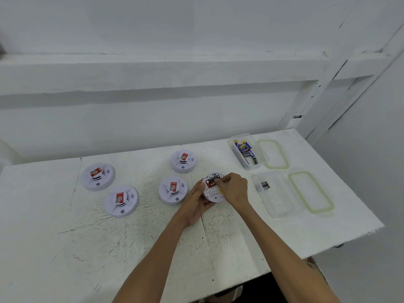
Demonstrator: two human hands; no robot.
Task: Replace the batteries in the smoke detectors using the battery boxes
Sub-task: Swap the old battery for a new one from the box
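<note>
Smoke detector point(213, 194) held underside-up in left hand point(196, 202), right hand point(234, 189) pinching its battery point(210, 182)

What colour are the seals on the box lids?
Pale yellow-green, on far lid and near lid; head view.

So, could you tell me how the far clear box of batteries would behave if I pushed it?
The far box looks like thin clear plastic holding a handful of batteries, so it is probably light and would slide on the table rather than tip. It is open, its lid beside it, so the loose round batteries may roll inside.
</note>
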